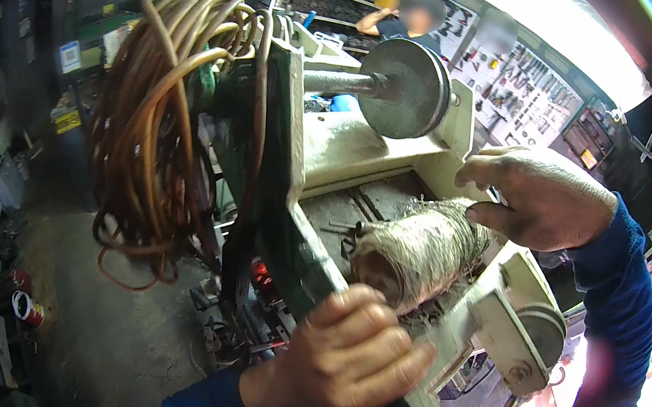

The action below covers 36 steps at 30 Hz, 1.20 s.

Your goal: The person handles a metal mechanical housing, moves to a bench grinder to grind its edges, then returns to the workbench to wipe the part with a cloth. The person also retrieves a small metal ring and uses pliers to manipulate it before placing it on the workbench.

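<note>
A cream and green metal machine frame [301,145] stands before me. My left hand [357,360] is closed round the frame's near bar, its fingers folded over the top edge. Inside the frame lies a roll [429,248] wound with pale, frayed strands; whether they are twine or thin wire I cannot tell. Over the roll's far right end is my right hand [550,199], fingers curved and apart with nothing held. Its thumb is at the strands; contact is unclear. Farther back, a round metal disc [401,93] sits on a shaft [336,81].
A thick coil of brown hose or cable [165,121] hangs on the frame's left. A pulley wheel [541,332] is at the right. Behind are shelves [330,6], a tool board [529,86] and a person [407,26]. A small bucket [28,308] stands lower left.
</note>
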Each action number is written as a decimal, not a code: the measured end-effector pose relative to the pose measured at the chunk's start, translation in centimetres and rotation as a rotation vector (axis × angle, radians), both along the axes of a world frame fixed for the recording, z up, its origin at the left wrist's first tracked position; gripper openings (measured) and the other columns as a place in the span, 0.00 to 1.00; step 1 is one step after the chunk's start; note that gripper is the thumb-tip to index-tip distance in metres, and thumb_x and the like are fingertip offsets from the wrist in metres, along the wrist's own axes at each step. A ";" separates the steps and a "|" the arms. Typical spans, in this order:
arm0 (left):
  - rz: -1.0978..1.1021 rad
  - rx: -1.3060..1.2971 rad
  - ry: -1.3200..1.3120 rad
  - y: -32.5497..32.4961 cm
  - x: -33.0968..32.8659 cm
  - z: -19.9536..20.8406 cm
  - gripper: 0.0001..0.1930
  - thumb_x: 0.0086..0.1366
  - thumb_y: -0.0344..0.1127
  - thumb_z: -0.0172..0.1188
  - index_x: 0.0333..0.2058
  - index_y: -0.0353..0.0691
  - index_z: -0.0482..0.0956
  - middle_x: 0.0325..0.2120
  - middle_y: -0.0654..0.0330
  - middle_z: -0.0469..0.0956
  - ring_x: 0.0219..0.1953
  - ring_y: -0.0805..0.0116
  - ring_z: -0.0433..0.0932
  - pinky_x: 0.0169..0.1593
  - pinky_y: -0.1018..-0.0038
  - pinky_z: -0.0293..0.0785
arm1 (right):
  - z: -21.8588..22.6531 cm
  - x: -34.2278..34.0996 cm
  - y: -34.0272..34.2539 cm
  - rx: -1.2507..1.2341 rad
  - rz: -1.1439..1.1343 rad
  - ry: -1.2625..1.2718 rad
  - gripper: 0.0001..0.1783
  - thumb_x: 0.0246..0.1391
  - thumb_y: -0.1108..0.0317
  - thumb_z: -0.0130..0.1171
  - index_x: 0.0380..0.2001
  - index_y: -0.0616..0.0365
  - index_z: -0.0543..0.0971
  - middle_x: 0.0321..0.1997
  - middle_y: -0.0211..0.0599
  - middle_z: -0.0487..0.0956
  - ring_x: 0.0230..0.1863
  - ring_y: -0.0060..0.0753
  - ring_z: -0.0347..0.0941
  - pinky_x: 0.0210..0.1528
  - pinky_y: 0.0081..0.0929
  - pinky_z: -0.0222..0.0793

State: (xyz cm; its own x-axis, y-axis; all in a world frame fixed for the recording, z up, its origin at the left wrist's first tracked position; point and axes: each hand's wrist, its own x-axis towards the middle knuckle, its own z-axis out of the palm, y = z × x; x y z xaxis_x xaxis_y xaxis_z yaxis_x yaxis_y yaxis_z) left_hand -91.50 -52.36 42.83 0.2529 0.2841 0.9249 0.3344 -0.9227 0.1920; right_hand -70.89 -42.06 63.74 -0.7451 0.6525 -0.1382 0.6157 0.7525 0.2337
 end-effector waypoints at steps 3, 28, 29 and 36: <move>0.010 0.087 -0.040 0.8 0.1 0.0 0.26 0.66 0.63 0.58 0.36 0.44 0.87 0.20 0.71 0.71 0.28 0.71 0.75 0.51 0.65 0.71 | -0.1 -1.4 2.3 -0.032 -0.107 -0.090 0.16 0.60 0.68 0.64 0.49 0.63 0.81 0.45 0.55 0.83 0.49 0.57 0.82 0.53 0.46 0.77; -0.066 0.170 -0.190 1.5 1.3 -1.7 0.16 0.65 0.53 0.57 0.25 0.50 0.77 0.23 0.67 0.74 0.32 0.64 0.79 0.48 0.61 0.76 | -1.9 -2.2 1.5 -0.590 -0.142 0.007 0.12 0.60 0.63 0.66 0.39 0.61 0.83 0.41 0.51 0.80 0.48 0.57 0.80 0.51 0.45 0.77; -0.066 0.171 -0.184 1.5 1.3 -1.8 0.16 0.65 0.53 0.57 0.25 0.50 0.77 0.23 0.67 0.74 0.32 0.64 0.79 0.48 0.61 0.76 | -2.1 -2.3 1.5 -0.579 -0.185 -0.020 0.12 0.59 0.63 0.66 0.39 0.61 0.83 0.41 0.51 0.80 0.48 0.57 0.80 0.51 0.45 0.77; -0.062 0.201 -0.162 1.8 1.0 -1.7 0.13 0.65 0.50 0.56 0.26 0.50 0.78 0.24 0.67 0.75 0.35 0.65 0.79 0.51 0.60 0.76 | -3.2 -4.5 3.7 -0.395 -0.279 -0.213 0.09 0.62 0.64 0.61 0.39 0.58 0.82 0.30 0.51 0.82 0.39 0.58 0.82 0.44 0.49 0.78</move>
State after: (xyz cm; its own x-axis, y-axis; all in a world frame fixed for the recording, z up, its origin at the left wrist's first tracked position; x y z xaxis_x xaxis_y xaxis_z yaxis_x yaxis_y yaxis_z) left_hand -90.52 -50.57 41.11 0.1083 0.0788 0.9910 0.2560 -0.9654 0.0488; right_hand -75.43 -38.40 60.53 -0.4794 0.6896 -0.5428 0.7747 0.6231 0.1074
